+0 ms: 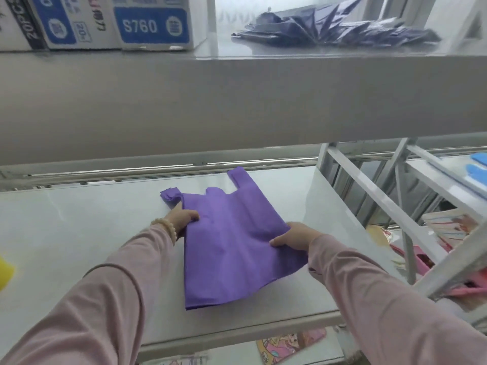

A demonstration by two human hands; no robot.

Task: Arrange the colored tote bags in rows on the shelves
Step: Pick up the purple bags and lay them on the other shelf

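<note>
A stack of purple tote bags [232, 241] lies flat on the white middle shelf [79, 222], handles pointing toward the back. My left hand [183, 216] grips the stack's left edge near one handle, thumb on top. My right hand [295, 237] holds the right edge, fingers tucked under the fabric. Dark navy bags [334, 27] lie fanned out on the upper shelf [237, 75] at the right.
White and blue cardboard boxes [105, 22] stand on the upper shelf at left. A neighbouring rack [382, 196] at right carries blue items [478, 167] and pink printed bags [448, 233]. A yellow thing [5, 270] shows at the left edge. More printed bags [287, 343] sit below.
</note>
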